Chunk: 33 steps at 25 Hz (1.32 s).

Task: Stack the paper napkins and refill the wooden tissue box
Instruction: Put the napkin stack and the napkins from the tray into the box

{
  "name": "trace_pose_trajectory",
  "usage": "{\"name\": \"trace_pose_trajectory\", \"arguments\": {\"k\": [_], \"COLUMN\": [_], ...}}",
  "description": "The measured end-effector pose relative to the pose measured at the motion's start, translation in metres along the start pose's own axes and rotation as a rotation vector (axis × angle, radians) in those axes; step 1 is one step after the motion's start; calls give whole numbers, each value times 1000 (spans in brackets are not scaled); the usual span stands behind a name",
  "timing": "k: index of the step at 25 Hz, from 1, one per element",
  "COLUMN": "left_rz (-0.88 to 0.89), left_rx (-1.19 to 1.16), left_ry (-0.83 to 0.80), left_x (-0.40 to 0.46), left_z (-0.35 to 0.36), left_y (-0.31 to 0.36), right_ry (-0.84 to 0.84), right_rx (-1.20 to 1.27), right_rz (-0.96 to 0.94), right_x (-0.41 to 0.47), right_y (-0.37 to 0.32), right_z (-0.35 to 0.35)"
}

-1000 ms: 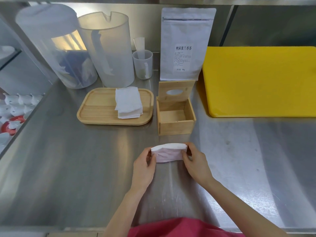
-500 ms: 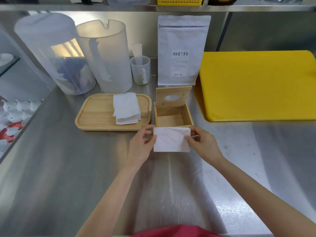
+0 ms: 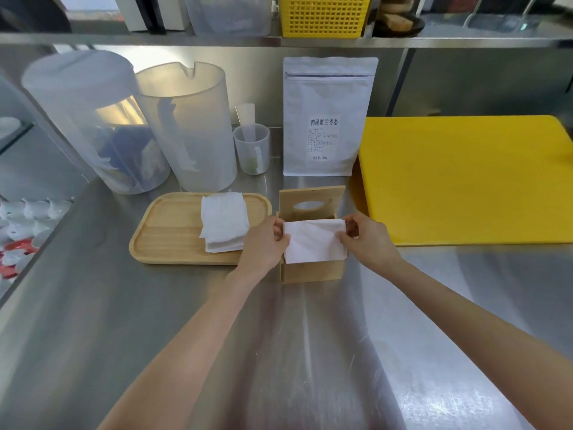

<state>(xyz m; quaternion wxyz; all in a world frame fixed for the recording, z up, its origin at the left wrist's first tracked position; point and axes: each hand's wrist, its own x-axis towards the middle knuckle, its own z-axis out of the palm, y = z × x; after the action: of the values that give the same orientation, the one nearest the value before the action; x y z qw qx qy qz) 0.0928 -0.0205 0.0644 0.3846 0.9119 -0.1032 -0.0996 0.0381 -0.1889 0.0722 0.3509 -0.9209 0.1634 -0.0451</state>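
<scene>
White paper napkins (image 3: 314, 242), a small bundle, are held over the open wooden box (image 3: 311, 271). The left hand (image 3: 266, 240) pinches the left edge and the right hand (image 3: 366, 240) pinches the right edge, both closed on the bundle. The bundle covers the opening of the box, and its lower edge hangs in front of the front wall. The lid (image 3: 311, 201) of the box stands upright behind the bundle, with its oval slot visible.

I think the step in hand is to put this bundle into the box. To do it well, the hands should keep the edges even, bring the bundle level and square to the walls, and lower it flat, so that no corner folds on the rim.

More napkins (image 3: 224, 225) lie left of the box on a wooden tray (image 3: 170, 231). Behind the box stands a white pouch (image 3: 328, 119) with a label; its large line reads 鸭屎蜜兰香茶, and near the bottom I can read 300g. The smaller text is too small to read.
</scene>
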Motion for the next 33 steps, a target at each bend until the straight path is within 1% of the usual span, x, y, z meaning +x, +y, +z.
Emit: {"name": "trace_pose_trajectory", "arguments": {"k": [2,5,8,12,15,17,20,24,26,28,30,33], "left_rz": [32,117,193,205,210,232,303,354,365,360,322,296], "left_rx": [77,281,422,485,545,614,766,951,997,1024,1023,1015], "left_ry": [-17,-50,-65,-76,-84,-91,-106,-159,-183,-224,-269,-284], "left_x": [6,11,14,19,22,23,24,32,37,41,43,46], "left_z": [3,6,6,4,5,7,15,26,29,31,33,36], "left_y": [2,4,7,9,9,10,9,7,6,6,4,3], "right_ry": [-45,-113,-163,-185,-213,-232,-247,-332,-362,-357,-358,-372], "right_rx": [-67,-222,-274,-292,-354,-490,-779,-951,-1017,-1061,-1078,-1091], "right_rz": [-20,-57,-34,-14,-20,-58,-134,-156,-183,-212,-225,-217], "right_x": [7,15,20,21,22,22,24,36,39,41,44,45], "right_y": [-2,-4,-4,-4,-8,-12,-17,-21,-23,-25,-25,-24], "right_z": [1,6,9,9,9,11,17,27,30,30,30,31]}}
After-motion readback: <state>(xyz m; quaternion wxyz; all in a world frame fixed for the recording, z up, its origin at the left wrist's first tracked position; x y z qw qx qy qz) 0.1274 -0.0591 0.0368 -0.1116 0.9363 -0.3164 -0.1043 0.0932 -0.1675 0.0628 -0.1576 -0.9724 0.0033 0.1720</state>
